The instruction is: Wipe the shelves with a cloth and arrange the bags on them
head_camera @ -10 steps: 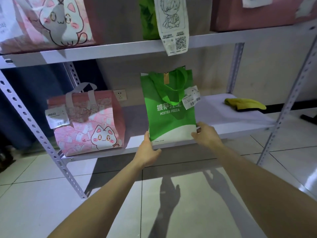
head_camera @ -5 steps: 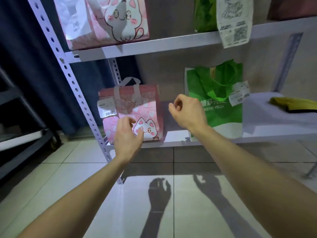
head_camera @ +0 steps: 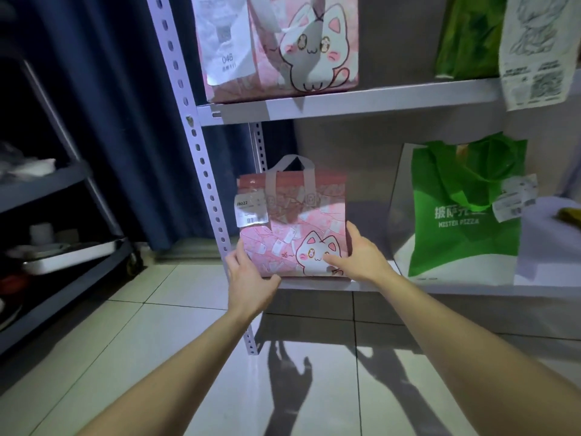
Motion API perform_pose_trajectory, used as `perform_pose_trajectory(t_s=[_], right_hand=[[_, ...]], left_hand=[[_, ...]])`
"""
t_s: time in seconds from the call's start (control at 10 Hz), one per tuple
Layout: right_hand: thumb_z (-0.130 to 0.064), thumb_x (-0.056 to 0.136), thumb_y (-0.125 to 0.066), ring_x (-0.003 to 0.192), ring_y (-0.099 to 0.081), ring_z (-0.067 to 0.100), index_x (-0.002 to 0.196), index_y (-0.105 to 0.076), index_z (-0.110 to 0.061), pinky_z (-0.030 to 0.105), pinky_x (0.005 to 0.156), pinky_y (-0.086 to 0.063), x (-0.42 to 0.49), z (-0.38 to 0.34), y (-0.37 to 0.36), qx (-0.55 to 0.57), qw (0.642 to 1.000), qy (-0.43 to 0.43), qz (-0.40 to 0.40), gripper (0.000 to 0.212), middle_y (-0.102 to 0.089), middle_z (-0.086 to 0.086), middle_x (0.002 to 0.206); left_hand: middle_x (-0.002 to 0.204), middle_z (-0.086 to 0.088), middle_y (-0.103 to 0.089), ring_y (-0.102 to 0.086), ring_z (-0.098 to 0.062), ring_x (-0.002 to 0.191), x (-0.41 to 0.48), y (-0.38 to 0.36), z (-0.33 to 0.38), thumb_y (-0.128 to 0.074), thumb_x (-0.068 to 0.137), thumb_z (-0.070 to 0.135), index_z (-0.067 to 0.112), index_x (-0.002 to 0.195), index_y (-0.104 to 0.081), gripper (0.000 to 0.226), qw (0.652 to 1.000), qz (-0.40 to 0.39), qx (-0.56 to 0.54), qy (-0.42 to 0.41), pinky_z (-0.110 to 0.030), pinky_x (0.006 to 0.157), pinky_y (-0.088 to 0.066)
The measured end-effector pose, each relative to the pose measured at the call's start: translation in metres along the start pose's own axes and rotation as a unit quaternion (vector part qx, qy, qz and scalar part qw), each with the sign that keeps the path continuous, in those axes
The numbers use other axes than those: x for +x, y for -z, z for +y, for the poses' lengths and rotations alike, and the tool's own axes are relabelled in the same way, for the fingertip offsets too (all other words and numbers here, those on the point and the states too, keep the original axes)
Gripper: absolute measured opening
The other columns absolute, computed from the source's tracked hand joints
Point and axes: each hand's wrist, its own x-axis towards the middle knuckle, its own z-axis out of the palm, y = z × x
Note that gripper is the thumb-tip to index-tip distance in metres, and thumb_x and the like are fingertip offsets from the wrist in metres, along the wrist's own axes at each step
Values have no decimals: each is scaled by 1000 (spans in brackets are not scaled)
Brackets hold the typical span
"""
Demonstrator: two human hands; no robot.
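Note:
A pink cat-print bag (head_camera: 292, 221) stands upright at the left end of the lower white shelf (head_camera: 471, 289). My left hand (head_camera: 250, 278) grips its bottom left corner and my right hand (head_camera: 361, 254) presses against its lower right side. To the right stands a green Mister Pizza bag (head_camera: 465, 221) with a white tag. At the far right edge lies a yellow cloth (head_camera: 569, 214), mostly cut off. A larger pink cat bag (head_camera: 283, 45) and a green bag (head_camera: 465, 36) sit on the upper shelf (head_camera: 361, 102).
A perforated metal upright (head_camera: 201, 171) runs down just left of the pink bag. A white paper slip (head_camera: 534, 51) hangs over the upper shelf's edge. A dark cart (head_camera: 56, 247) with trays stands at the left before a blue curtain (head_camera: 110, 121). Below is tiled floor (head_camera: 157, 357).
Both hands left the green bag and moved left to the pink cat bag, which they now hold at its lower corners. My view shifted left and closer.

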Motion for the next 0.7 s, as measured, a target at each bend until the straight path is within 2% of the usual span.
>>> perform_pose_trajectory(t_s=[0.1,0.2,0.3,0.4,0.5,0.6,0.7], right_hand=[[-55,82,-81,119,-62,26,164,-14,-42,45,98,-55,1,5,-1,8,1000,8,25,107,-62,0,138],[-54,82,-82,111,-62,22,160,-17,-50,43,93,-53,2,6,-4,6,1000,15,22,102,-62,-2,131],[-50,81,-82,106,-66,22,156,-25,-50,45,96,-57,3,4,-4,-2,999,30,17,94,-64,-2,125],[-50,81,-81,106,-67,24,155,-29,-44,47,96,-57,2,1,-2,-21,999,36,11,90,-65,0,125],[-52,80,-80,113,-66,27,156,-26,-44,49,99,-56,5,4,-2,-21,999,31,0,93,-64,2,129],[-53,81,-80,119,-64,30,162,-19,-40,49,104,-54,-2,4,5,-42,999,27,-3,102,-61,5,137],[-53,82,-83,131,-59,34,168,-10,-33,49,108,-51,2,0,15,-64,998,10,7,115,-54,12,151]], left_hand=[[154,-2,-29,-34,-22,147,1,-4,-1,-81,76,26,25,165,-11,114,1000,-6,-13,-2,-35,118,-38],[170,-6,-24,-27,-26,158,7,-2,-5,-86,76,24,24,169,3,129,997,-28,-49,50,-48,127,-35],[172,-7,-32,-37,-29,157,19,4,-10,-90,76,21,26,169,6,134,992,-62,-83,68,-56,126,-38],[161,-7,-48,-53,-29,146,24,10,-13,-92,72,17,28,165,-11,124,989,-82,-104,59,-56,120,-47],[149,-4,-59,-62,-27,136,25,11,-16,-92,70,14,25,156,-26,109,988,-82,-118,52,-55,111,-55],[144,-2,-60,-62,-25,134,23,10,-14,-92,74,9,26,153,-27,104,990,-82,-109,47,-51,109,-57],[124,8,-63,-66,-23,129,27,11,-14,-88,75,3,27,143,-33,90,990,-76,-109,45,-33,99,-58]])
